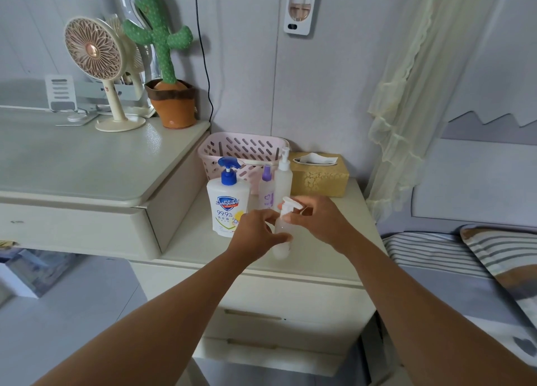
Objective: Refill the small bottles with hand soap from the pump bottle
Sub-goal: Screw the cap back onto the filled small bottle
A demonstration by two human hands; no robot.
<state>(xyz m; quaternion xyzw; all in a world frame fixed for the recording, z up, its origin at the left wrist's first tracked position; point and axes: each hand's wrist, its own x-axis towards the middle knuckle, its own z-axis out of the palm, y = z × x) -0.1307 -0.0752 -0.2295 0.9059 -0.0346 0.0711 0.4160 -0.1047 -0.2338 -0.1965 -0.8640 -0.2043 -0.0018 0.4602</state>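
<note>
A small frosted bottle (281,250) with a white pump head (287,205) stands on the bedside cabinet (203,240). My left hand (255,233) grips the bottle's body. My right hand (316,220) pinches the white pump head at its collar. To the left stands the white Safeguard hand soap pump bottle (228,208) with a blue pump. Behind my hands stand a small bottle with a purple spray cap (266,186) and a taller frosted bottle with a white pump (283,176).
A pink slotted basket (241,149) and a gold tissue box (318,176) sit at the back of the cabinet. A higher desk (72,167) on the left carries a fan (96,66) and a plush cactus (162,51). A bed (465,269) lies at the right.
</note>
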